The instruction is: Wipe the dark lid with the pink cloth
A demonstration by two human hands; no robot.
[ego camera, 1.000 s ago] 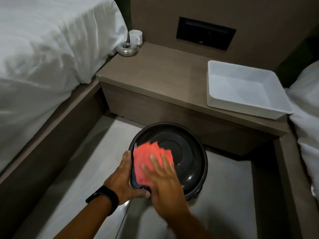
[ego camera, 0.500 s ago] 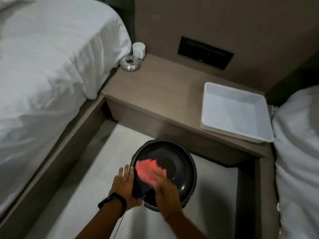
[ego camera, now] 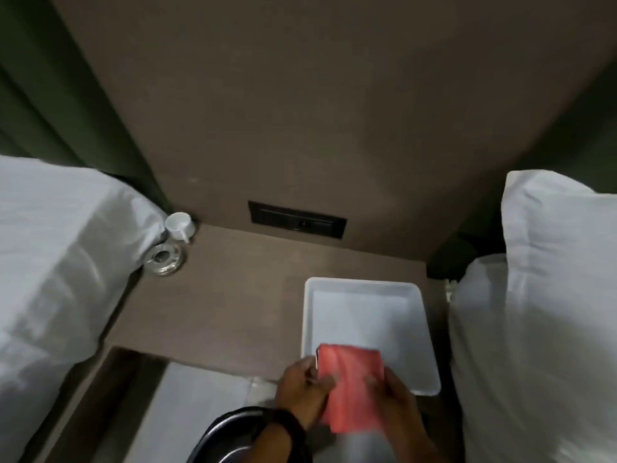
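The pink cloth (ego camera: 350,385) is folded into a rectangle and held up between both hands, over the near edge of the white tray (ego camera: 367,285). My left hand (ego camera: 302,392) grips its left edge and my right hand (ego camera: 402,409) grips its right side. The dark lid (ego camera: 227,436) shows only as a glossy curved piece at the bottom edge of the head view, below and left of the cloth. My left forearm, with its black wristband, crosses over it. Neither hand touches the lid, and what it rests on is hidden.
The tray lies on a brown nightstand (ego camera: 233,295), with a white cup (ego camera: 178,225) and a metal ashtray (ego camera: 165,259) at the back left corner. White bedding (ego camera: 56,262) flanks the left, white pillows (ego camera: 541,312) the right. A black wall panel (ego camera: 297,223) sits behind.
The cloth has come off the lid and risen toward the tray. My left hand has let go of the lid's rim and taken the cloth. The view has tilted upward.
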